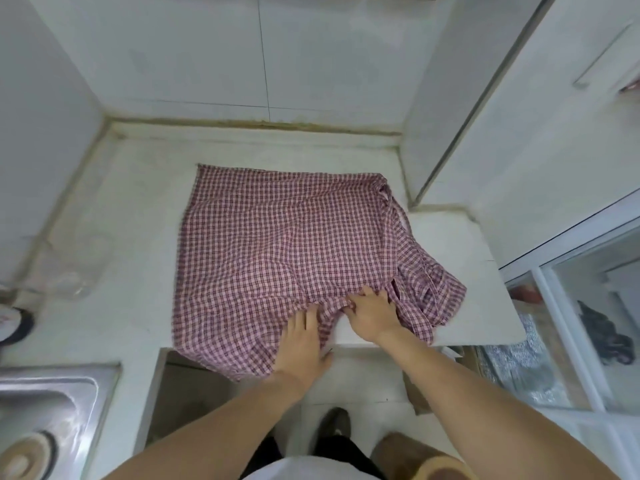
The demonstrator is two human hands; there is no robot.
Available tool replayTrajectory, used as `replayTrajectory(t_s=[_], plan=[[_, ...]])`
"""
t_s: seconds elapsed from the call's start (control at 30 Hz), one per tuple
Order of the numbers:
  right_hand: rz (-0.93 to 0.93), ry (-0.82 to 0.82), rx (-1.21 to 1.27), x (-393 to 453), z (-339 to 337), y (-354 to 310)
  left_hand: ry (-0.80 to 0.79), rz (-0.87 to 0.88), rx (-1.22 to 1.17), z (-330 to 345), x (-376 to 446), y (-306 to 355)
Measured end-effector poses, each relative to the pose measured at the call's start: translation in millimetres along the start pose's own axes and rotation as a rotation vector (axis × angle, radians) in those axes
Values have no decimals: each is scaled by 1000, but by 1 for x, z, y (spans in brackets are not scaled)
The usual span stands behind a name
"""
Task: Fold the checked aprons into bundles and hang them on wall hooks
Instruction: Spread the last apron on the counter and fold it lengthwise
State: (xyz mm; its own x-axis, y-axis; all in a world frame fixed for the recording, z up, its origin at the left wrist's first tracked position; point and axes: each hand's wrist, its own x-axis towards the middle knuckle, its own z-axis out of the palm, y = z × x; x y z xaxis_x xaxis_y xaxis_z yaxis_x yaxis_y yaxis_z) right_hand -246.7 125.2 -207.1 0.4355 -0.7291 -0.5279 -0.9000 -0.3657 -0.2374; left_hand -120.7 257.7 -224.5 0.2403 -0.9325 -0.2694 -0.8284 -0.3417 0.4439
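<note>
Checked apron (277,244) spread on white counter (131,209), near edge draping over the front — left hand (303,344) flat on the overhang, fingers straight, right hand (372,311) just beside, fingers curled, gathering a fold.

One checked apron (277,244), red-and-white small check, spread mostly flat on the white counter (138,237). Left part smooth; far edge straight. Right side rumpled, straps and folds bunched toward the counter's right end. Near edge hangs over the counter front, creased and gathered near the middle.
</note>
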Motion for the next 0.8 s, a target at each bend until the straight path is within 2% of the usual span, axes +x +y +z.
replayTrajectory(t_s=[0.1, 0.2, 0.3, 0.37, 0.5, 0.6, 0.7, 0.73, 0.8], plan=[[-69, 9, 55, -4, -2, -10, 27, -155, 104, -5, 4, 1], [-176, -28, -39, -15, 5, -4, -12, -161, 297, -12, 5, -9], [-184, 55, -16, -28, 17, 25, -26, -120, 353, -9, 3, -21], [-158, 108, -6, -36, 13, 49, -50, -89, 361, -12, 1, -28], [-22, 103, -151, -47, -17, 101, -125, -61, 361, -30, 8, -44], [248, 195, -275, -47, -53, 153, -141, -138, 276, -48, 17, -60], [504, 292, -196, -43, -81, 177, -151, -248, 144, -67, 18, -64], [492, 347, -227, -43, -81, 170, -156, -269, 97, -73, 17, -61], [306, 474, -273, -47, -69, 137, -151, -287, -24, -77, 17, -53]])
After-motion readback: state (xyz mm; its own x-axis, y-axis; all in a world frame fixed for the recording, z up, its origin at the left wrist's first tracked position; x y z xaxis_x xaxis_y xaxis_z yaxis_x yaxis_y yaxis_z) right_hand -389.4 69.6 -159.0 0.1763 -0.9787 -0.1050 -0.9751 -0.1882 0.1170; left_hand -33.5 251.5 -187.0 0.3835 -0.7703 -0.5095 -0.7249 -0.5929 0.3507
